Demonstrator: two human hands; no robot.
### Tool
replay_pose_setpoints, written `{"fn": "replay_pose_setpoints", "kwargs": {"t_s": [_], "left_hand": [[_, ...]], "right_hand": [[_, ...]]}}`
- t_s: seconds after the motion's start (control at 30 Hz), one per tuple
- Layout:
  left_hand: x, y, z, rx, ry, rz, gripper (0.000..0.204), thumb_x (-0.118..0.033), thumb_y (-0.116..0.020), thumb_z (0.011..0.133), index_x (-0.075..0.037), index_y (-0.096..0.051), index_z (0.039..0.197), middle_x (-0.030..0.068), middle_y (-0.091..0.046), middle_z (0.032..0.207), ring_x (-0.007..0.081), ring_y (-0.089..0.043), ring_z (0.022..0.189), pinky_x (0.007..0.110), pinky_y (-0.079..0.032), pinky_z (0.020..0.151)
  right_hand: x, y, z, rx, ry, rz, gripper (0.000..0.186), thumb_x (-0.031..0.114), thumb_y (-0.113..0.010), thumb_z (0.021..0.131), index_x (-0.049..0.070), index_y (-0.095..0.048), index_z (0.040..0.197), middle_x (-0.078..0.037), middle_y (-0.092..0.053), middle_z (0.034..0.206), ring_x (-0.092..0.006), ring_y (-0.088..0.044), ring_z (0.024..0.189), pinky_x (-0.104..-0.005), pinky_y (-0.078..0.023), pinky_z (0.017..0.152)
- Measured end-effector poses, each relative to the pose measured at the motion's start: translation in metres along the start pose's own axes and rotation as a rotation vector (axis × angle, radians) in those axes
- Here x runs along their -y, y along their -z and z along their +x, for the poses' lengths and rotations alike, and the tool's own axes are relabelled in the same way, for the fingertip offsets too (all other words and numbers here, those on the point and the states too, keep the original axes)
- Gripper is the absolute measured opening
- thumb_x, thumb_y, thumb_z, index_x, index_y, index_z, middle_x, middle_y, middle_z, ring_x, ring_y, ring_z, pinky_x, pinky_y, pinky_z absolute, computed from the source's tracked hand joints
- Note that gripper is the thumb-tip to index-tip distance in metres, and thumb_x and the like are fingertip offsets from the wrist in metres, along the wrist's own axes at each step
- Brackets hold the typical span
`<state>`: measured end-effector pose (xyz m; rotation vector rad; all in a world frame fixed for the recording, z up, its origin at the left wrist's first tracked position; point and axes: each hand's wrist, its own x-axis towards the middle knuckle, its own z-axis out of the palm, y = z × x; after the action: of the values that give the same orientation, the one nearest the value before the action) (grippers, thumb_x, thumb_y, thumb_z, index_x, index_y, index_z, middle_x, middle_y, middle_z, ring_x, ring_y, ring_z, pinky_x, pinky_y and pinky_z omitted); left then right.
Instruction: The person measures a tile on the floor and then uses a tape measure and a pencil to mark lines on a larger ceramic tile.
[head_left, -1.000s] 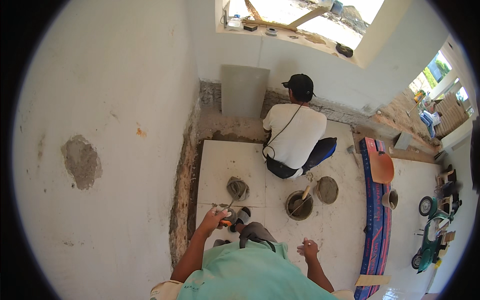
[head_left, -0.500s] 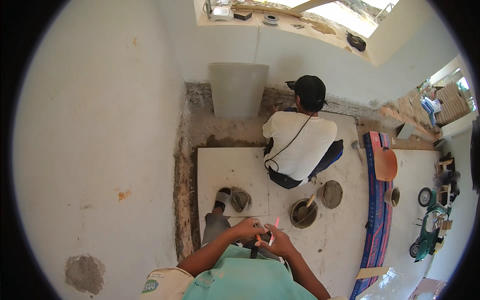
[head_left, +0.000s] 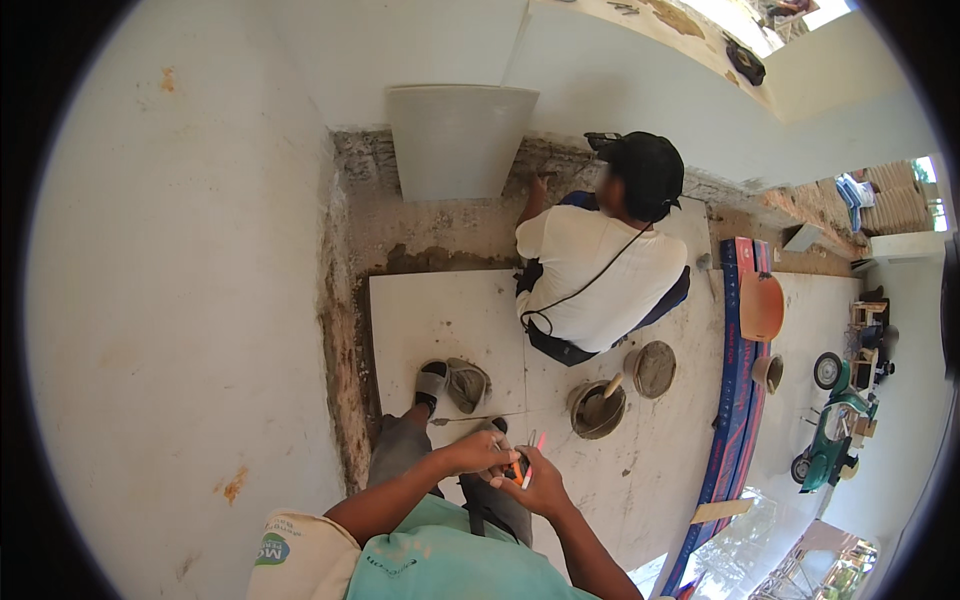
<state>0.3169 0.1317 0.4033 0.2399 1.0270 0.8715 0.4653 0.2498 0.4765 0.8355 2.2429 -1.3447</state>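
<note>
My left hand (head_left: 474, 453) and my right hand (head_left: 541, 486) meet in front of my body, both with fingers closed. A thin pink-and-white pen-like stick (head_left: 541, 440) juts up from the right hand's grip. Between the two hands shows a small orange-and-black item (head_left: 517, 469), its kind too small to tell. The left fingertips pinch at or beside this item; whatever they hold is partly hidden. Below my hands are my feet on large pale floor tiles (head_left: 440, 315), one beside a grey mortar-stained container (head_left: 467, 386).
Ahead crouches a co-worker (head_left: 605, 270) in a white shirt and black cap. A loose tile (head_left: 462, 145) leans on the far wall. Two mortar buckets, one bucket (head_left: 655, 370) and another with a trowel (head_left: 598, 412), stand right, before long blue-red boxes (head_left: 738, 390) and an orange basin (head_left: 762, 307).
My view has shifted, showing more of my legs and feet. My hands stay together, and the pink stick now shows less above the right hand. The co-worker still crouches, arm reaching toward the wall.
</note>
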Motion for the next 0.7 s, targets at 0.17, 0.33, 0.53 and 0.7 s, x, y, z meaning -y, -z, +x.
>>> {"fn": "replay_pose_setpoints", "kwargs": {"t_s": [0.17, 0.33, 0.53, 0.7], "left_hand": [[0.003, 0.002, 0.02, 0.005, 0.083, 0.098, 0.046, -0.044, -0.062, 0.092, 0.0, -0.057, 0.105, 0.0078, -0.065, 0.084, 0.0149, -0.065, 0.076, 0.028, -0.053, 0.065], [0.013, -0.013, 0.046, -0.018, -0.068, 0.42, 0.044, -0.047, -0.066, 0.088, -0.003, -0.063, 0.091, 0.0054, -0.063, 0.081, 0.013, -0.059, 0.079, 0.029, -0.047, 0.071], [0.015, -0.044, 0.078, -0.038, -0.052, 0.225, 0.04, -0.042, -0.074, 0.082, -0.008, -0.056, 0.076, 0.0029, -0.059, 0.077, 0.0119, -0.054, 0.075, 0.027, -0.043, 0.068], [0.026, 0.008, 0.116, -0.298, -0.168, -0.082, 0.037, -0.033, -0.078, 0.08, -0.011, -0.049, 0.072, -0.0001, -0.052, 0.073, 0.0099, -0.048, 0.069, 0.026, -0.04, 0.061]], "right_hand": [[-0.017, -0.011, 0.002, -0.054, 0.011, 0.146, 0.072, 0.044, -0.076, 0.078, 0.002, -0.049, 0.131, -0.019, -0.063, 0.113, -0.0299, -0.064, 0.105, -0.0371, -0.049, 0.09], [-0.036, 0.002, -0.018, -0.001, -0.055, 0.283, 0.069, 0.042, -0.074, 0.08, 0.005, -0.049, 0.132, -0.017, -0.063, 0.114, -0.0271, -0.063, 0.107, -0.0364, -0.048, 0.091], [-0.074, 0.019, -0.028, -0.029, -0.068, 0.416, 0.072, 0.044, -0.073, 0.08, 0.007, -0.048, 0.136, -0.018, -0.062, 0.119, -0.0287, -0.061, 0.112, -0.0369, -0.046, 0.095], [-0.131, -0.003, -0.022, 0.002, -0.128, 0.353, 0.074, 0.041, -0.073, 0.081, 0.002, -0.046, 0.137, -0.019, -0.058, 0.127, -0.0272, -0.057, 0.117, -0.0361, -0.042, 0.1]]}}
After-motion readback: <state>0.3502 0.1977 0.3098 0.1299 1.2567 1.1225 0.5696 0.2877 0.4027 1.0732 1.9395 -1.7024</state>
